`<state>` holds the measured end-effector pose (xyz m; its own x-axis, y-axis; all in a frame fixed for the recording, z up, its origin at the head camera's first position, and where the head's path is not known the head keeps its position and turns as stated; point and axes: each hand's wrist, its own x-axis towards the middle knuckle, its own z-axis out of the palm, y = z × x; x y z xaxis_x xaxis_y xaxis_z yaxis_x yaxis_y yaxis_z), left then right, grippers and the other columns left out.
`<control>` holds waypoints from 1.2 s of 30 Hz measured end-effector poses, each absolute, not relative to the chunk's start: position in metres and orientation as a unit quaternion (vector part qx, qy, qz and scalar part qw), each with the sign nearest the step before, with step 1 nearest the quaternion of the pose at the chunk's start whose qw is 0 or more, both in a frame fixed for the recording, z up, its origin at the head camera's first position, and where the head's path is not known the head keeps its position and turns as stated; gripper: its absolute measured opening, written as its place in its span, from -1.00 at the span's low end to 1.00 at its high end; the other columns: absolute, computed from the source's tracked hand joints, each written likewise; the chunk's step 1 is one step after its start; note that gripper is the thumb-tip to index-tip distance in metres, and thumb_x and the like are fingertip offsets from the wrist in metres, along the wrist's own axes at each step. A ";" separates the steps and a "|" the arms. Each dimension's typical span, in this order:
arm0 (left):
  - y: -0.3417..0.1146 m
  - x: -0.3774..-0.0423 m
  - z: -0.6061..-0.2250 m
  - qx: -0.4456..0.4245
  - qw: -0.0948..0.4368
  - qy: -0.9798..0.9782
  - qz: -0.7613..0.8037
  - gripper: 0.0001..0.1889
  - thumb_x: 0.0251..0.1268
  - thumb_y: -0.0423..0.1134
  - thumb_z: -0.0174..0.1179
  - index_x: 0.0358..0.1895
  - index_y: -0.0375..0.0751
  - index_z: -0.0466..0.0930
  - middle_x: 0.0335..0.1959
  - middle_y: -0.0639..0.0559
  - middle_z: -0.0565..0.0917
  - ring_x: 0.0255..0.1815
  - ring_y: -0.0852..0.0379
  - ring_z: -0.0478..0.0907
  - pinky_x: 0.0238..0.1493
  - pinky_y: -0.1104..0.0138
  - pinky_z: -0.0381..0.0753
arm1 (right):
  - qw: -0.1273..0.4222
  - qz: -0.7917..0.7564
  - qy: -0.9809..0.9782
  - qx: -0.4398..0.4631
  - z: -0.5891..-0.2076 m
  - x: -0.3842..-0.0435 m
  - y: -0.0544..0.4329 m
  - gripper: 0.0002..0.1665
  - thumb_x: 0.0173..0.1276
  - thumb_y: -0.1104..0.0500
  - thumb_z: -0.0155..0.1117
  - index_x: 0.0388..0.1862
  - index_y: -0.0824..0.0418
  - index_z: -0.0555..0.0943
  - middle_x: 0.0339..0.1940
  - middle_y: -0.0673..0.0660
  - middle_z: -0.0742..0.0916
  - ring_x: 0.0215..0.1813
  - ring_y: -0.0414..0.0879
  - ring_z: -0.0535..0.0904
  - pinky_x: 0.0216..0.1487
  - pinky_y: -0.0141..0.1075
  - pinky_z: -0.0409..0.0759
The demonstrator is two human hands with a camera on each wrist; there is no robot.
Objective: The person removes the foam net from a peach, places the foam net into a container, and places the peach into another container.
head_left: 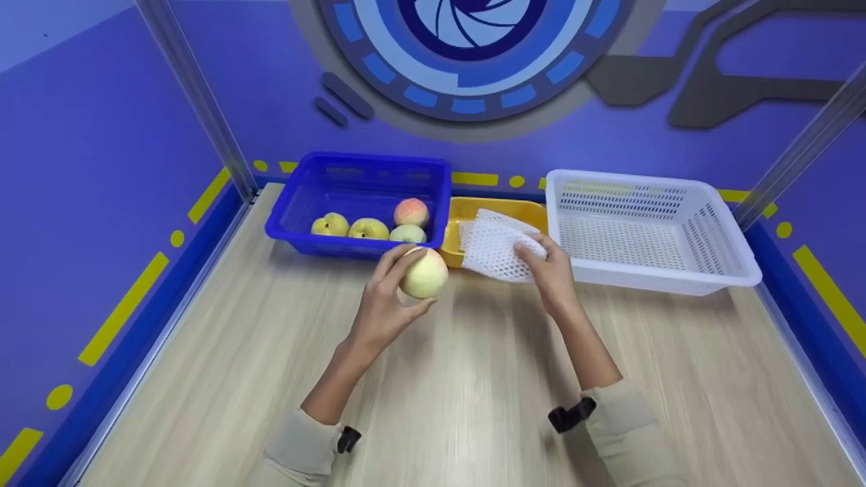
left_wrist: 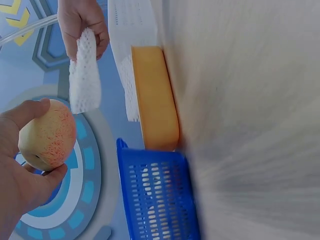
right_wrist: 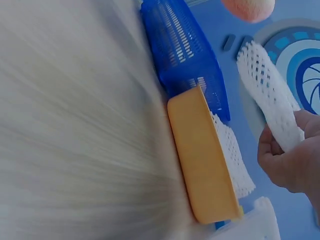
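Observation:
My left hand (head_left: 385,308) grips a pale yellow peach (head_left: 427,274) with a pink blush, fingers over its top and thumb below, in front of the blue basket. In the left wrist view the peach (left_wrist: 49,135) shows its reddish side. My right hand (head_left: 551,274) pinches a white foam mesh sleeve (head_left: 497,250) by its right end, thumb on the near face. The sleeve (right_wrist: 267,90) looks flattened in the right wrist view, its other end pointing toward the peach. Peach and sleeve are apart, both held above the table.
A blue basket (head_left: 365,162) at the back left has several peaches (head_left: 369,228) inside. The yellow tray (head_left: 500,203) in the middle holds more white foam mesh (right_wrist: 232,155). At the back right stands a white perforated basket (head_left: 653,270). All stand on a wood-grain table (head_left: 467,406).

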<state>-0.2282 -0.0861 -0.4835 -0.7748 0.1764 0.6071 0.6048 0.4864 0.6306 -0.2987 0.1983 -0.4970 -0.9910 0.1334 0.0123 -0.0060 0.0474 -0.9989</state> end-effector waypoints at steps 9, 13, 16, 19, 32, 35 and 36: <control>-0.101 -0.232 -0.480 -0.225 0.269 -0.823 -0.446 -0.15 -0.21 -0.44 0.65 0.32 -0.12 0.55 0.34 -0.07 0.47 0.39 -0.04 0.42 0.38 0.13 0.48 | 0.116 0.557 -0.822 -0.032 -0.496 -0.352 0.190 -0.62 0.42 0.20 0.28 0.14 0.36 0.58 0.05 0.28 0.70 0.00 0.03 0.55 0.02 -0.23 0.51; -0.105 -0.233 -0.481 -0.216 0.274 -0.824 -0.446 -0.17 -0.20 -0.44 0.65 0.32 -0.14 0.55 0.34 -0.10 0.48 0.40 -0.04 0.42 0.40 0.15 0.46 | 0.116 0.476 -0.872 -0.020 -0.507 -0.371 0.186 -0.65 0.41 0.20 0.32 0.10 0.36 0.63 0.04 0.30 0.73 -0.02 0.07 0.58 0.03 -0.15 0.53; -0.107 -0.233 -0.481 -0.213 0.275 -0.825 -0.445 -0.16 -0.20 -0.44 0.65 0.32 -0.15 0.55 0.33 -0.14 0.48 0.38 -0.05 0.43 0.39 0.15 0.47 | 0.099 0.417 -0.903 -0.014 -0.514 -0.381 0.186 -0.67 0.40 0.24 0.31 0.10 0.33 0.64 0.09 0.31 0.73 0.10 0.14 0.61 0.19 -0.04 0.53; -0.109 -0.233 -0.480 -0.215 0.279 -0.823 -0.447 -0.16 -0.21 -0.46 0.65 0.31 -0.16 0.55 0.33 -0.17 0.48 0.37 -0.06 0.44 0.38 0.14 0.48 | 0.082 0.372 -0.925 -0.012 -0.519 -0.387 0.186 -0.67 0.40 0.28 0.29 0.12 0.30 0.62 0.14 0.32 0.70 0.17 0.17 0.60 0.27 0.00 0.52; -0.112 -0.232 -0.480 -0.210 0.282 -0.823 -0.445 -0.16 -0.21 -0.46 0.65 0.31 -0.13 0.55 0.33 -0.11 0.48 0.38 -0.06 0.44 0.38 0.10 0.47 | 0.143 0.245 -0.959 0.023 -0.535 -0.383 0.175 -0.86 0.41 0.27 0.33 -0.15 0.18 0.52 0.02 0.22 0.54 0.14 0.18 0.32 0.13 0.05 0.27; -0.112 -0.233 -0.478 -0.213 0.284 -0.825 -0.440 -0.16 -0.21 -0.45 0.65 0.32 -0.13 0.55 0.34 -0.10 0.48 0.38 -0.06 0.43 0.39 0.11 0.46 | 0.147 0.212 -0.964 0.064 -0.535 -0.383 0.175 -0.95 0.44 0.25 0.30 -0.15 0.18 0.65 -0.02 0.23 0.66 0.13 0.18 0.41 0.12 0.04 0.31; -0.112 -0.234 -0.478 -0.215 0.285 -0.824 -0.439 -0.16 -0.20 -0.45 0.65 0.32 -0.13 0.55 0.34 -0.10 0.48 0.38 -0.06 0.43 0.39 0.10 0.46 | 0.146 0.205 -0.965 0.078 -0.534 -0.383 0.175 -0.90 0.45 0.24 0.29 -0.12 0.20 0.67 -0.01 0.25 0.69 0.13 0.20 0.44 0.17 0.05 0.34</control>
